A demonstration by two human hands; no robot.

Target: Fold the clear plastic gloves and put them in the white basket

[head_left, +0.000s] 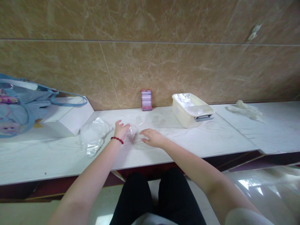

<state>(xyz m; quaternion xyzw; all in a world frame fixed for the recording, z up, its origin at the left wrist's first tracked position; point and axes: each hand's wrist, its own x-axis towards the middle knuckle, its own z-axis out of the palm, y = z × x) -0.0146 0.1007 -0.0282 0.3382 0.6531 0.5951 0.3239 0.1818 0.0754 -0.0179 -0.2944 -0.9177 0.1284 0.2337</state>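
Observation:
My left hand [121,130], with a red beaded bracelet at its wrist, is closed on the edge of a small clear plastic piece [132,131] above the white table. Its exact kind is hard to make out. To the right, my right hand [152,137] has its thumb and fingers apart, pointing toward that piece, with nothing visible between them. Several thin transparent pieces [150,119] lie flat on the table just beyond both hands. A crumpled clear plastic bag [95,134] with whitish contents rests left of my left hand.
A cream plastic bin [185,115] with a grey latch and a clear liner stands at the right. A phone [146,100] leans on the marbled wall. At the left are a white box [67,117] and blue bag [23,106]; a pale crumpled item [245,110] lies far right.

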